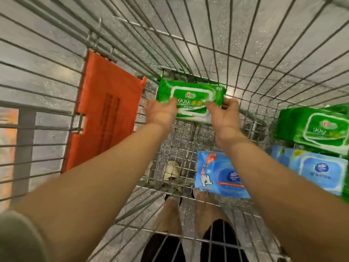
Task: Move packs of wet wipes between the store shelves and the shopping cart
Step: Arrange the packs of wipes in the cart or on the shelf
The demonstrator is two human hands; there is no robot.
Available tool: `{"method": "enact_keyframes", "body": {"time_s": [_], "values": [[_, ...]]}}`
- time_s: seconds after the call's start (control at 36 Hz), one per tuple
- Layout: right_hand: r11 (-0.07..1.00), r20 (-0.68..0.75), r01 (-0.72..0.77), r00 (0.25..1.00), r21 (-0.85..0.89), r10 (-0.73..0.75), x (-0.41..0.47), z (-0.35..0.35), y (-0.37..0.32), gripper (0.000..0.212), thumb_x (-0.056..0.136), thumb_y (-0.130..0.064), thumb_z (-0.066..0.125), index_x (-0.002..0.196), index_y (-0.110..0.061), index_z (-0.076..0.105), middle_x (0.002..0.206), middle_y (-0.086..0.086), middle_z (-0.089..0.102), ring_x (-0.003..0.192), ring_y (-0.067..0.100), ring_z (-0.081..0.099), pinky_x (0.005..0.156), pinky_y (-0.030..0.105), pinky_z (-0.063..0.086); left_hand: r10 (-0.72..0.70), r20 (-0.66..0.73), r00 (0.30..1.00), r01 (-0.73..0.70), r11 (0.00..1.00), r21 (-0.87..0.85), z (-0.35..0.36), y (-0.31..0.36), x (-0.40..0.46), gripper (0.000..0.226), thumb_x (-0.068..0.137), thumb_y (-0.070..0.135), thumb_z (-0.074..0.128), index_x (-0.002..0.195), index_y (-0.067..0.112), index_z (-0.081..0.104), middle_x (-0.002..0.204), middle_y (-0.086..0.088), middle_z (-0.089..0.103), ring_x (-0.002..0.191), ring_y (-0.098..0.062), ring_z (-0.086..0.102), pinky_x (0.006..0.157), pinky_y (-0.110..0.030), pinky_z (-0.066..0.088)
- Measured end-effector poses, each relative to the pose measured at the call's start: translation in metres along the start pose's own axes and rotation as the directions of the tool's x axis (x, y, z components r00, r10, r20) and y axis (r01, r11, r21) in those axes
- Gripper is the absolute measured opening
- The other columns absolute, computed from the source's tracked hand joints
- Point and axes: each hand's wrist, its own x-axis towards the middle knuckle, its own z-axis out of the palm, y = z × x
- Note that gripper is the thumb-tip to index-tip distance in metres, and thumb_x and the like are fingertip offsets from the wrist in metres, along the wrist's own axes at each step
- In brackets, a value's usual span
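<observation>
Both hands (160, 112) (225, 118) pinch a green "999" wipes pack (190, 99), marked perhaps "80".

Held green wipes pack (190, 99): "999", "杀菌", "80"; right green pack (313, 127): "999"

Orange flap (105, 112), perhaps plastic; grey speckled floor (245, 44)

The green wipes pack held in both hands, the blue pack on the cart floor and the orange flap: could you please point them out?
green wipes pack (190, 95): head view, its label.
blue pack (221, 176): head view, its front face.
orange flap (105, 110): head view, its middle.
</observation>
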Motion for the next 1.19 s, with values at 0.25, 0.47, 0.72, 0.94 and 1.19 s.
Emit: {"method": "enact_keyframes", "body": {"time_s": [0.25,0.47,0.72,0.94,1.19], "values": [[0.986,-0.02,0.082,0.996,-0.143,-0.085,-0.084,-0.045,-0.028,0.043,0.084,-0.029,0.079,0.115,-0.032,0.049,0.119,0.001,0.064,0.104,0.021,0.066,0.096,0.046,0.055,-0.016,0.188,0.982,0.003,0.997,0.072,-0.062,-0.004,-0.092,0.037,0.088,0.025,0.08,0.113,0.002,0.065,0.087,-0.009,0.069,0.059,-0.01,0.053,0.035,-0.015,0.038],[0.99,-0.15,0.135,0.979,-0.047,-0.141,-0.215,-0.117,-0.095,0.046,0.1,-0.029,0.059,0.144,-0.024,0.046,0.124,-0.004,0.056,0.102,0.016,0.054,0.084,0.027,0.038,0.218,0.329,0.919,-0.217,0.975,-0.041,-0.11,0.057,-0.21,0.051,0.086,0.028,0.082,0.131,0.015,0.061,0.109,0.005,0.07,0.08,-0.001,0.064,0.056,-0.016,0.046],[0.913,-0.54,0.402,0.783,0.063,-0.308,-0.365,-0.214,-0.141,0.022,0.096,-0.022,0.062,0.114,-0.033,0.064,0.101,-0.022,0.068,0.095,0.002,0.065,0.077,0.022,0.047,0.515,0.526,0.676,-0.601,0.799,-0.01,-0.113,0.101,-0.35,0.038,0.089,0.036,0.077,0.12,0.024,0.059,0.104,0.014,0.066,0.082,0.007,0.059,0.058,-0.007,0.041],[0.854,-0.78,0.509,0.576,0.11,-0.243,-0.501,-0.302,-0.111,0.017,0.1,-0.02,0.062,0.107,-0.035,0.063,0.089,-0.026,0.065,0.074,-0.021,0.062,0.068,0.001,0.043,0.643,0.669,0.373,-0.806,0.582,-0.11,-0.08,0.089,-0.495,0.05,0.081,0.039,0.081,0.125,0.023,0.064,0.117,0.004,0.071,0.103,-0.018,0.068,0.09,-0.038,0.054],[0.785,-0.955,0.593,0.297,0.18,-0.005,-0.632,-0.368,-0.016,0.016,0.097,-0.021,0.064,0.108,-0.03,0.071,0.092,-0.016,0.077,0.074,-0.008,0.069,0.06,0.008,0.047,0.552,0.832,0.05,-0.863,0.443,-0.242,-0.038,0.007,-0.636,0.036,0.082,0.031,0.08,0.111,0.023,0.061,0.101,0.012,0.071,0.085,-0.002,0.066,0.079,-0.022,0.054]]}}
